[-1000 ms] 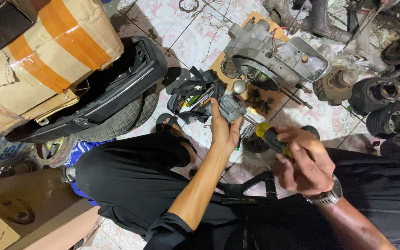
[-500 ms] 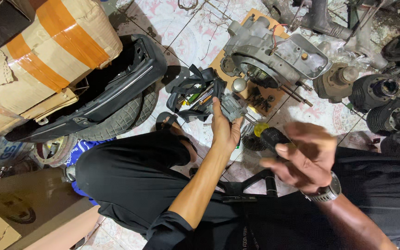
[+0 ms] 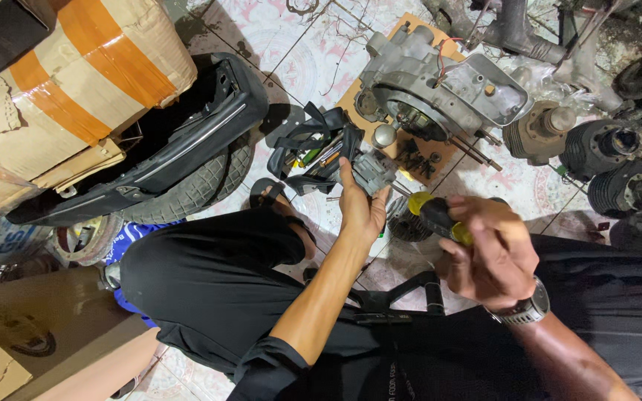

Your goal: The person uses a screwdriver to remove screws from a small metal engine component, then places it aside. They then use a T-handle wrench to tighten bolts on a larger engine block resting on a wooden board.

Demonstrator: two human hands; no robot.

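Nearest the camera, the right hand (image 3: 493, 256) is wrapping its grip around the yellow-and-black handle of a screwdriver (image 3: 434, 217), fingers clamped together on it; the shaft is running away from the grip toward the floor and its tip is hidden, so whether it is seated in anything cannot be told. A metal wristwatch (image 3: 523, 310) is sitting just behind that grip.

Just to the left of it, the left hand (image 3: 362, 209) is reaching forward, its grip closing on a small grey metal part (image 3: 374, 169) (a carburettor-like block, by its shape), thumb on one side and fingers curling over the other. That part is being held up just beyond the fingertips, close above the tiled floor (image 3: 302, 59).

Directly past the left grip, a black tool pouch (image 3: 313, 148) is lying open with tools showing inside. Further out from both grips, an engine case (image 3: 440, 89) is resting on a piece of cardboard, opened up with loose small pieces beside it. Off to the right of the right grip, finned cylinders (image 3: 603, 148) are lying separately.

Judging by this, the stripping-down looks well along: the major pieces are already apart, while the small part in hand seems not yet dealt with.
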